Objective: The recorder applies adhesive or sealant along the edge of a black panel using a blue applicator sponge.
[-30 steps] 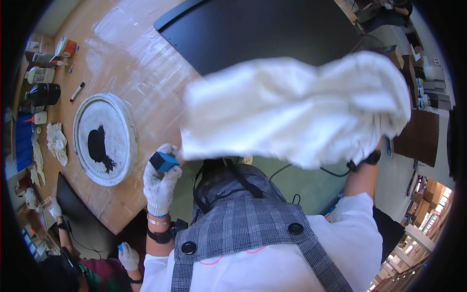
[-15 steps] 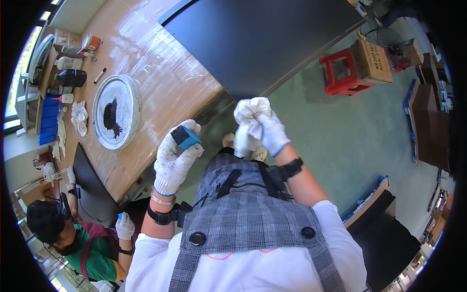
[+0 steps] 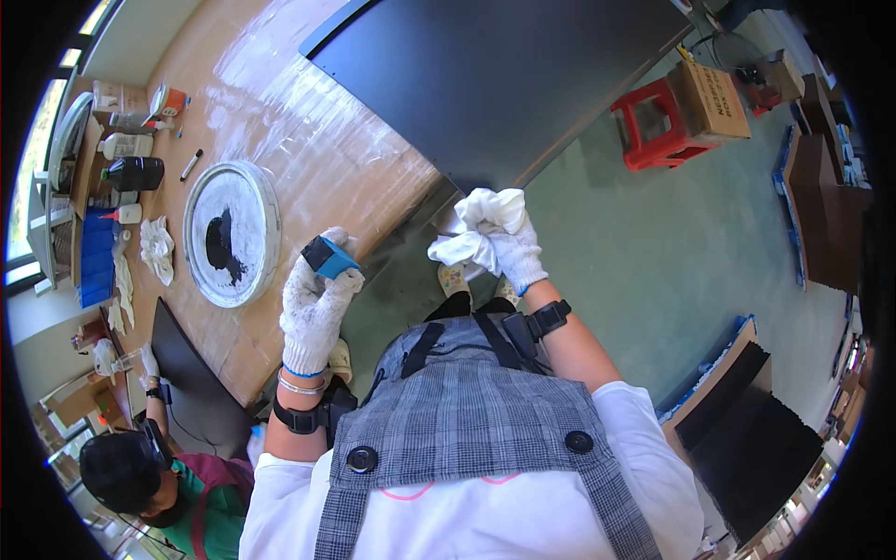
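Observation:
In a speckled white knit glove, my left hand is closed round a small blue sponge block whose upper face is stained black. My right hand, gloved too, grips a crumpled white cloth that hangs loosely toward the left. Just beyond the right hand is the corner of a large black panel, which lies on the film-covered table. A round white lid with a black smear of paint rests on the table, left of my left hand.
Bottles, blue bins and a rag line the table's left side. A co-worker stands at lower left by another black panel. Rightward are a red stool, a cardboard box and stacked dark boards.
My left hand has shifted slightly left with the sponge block. The cloth in my right hand has spread out leftward. The co-worker's near gloved hand has dropped out of sight.

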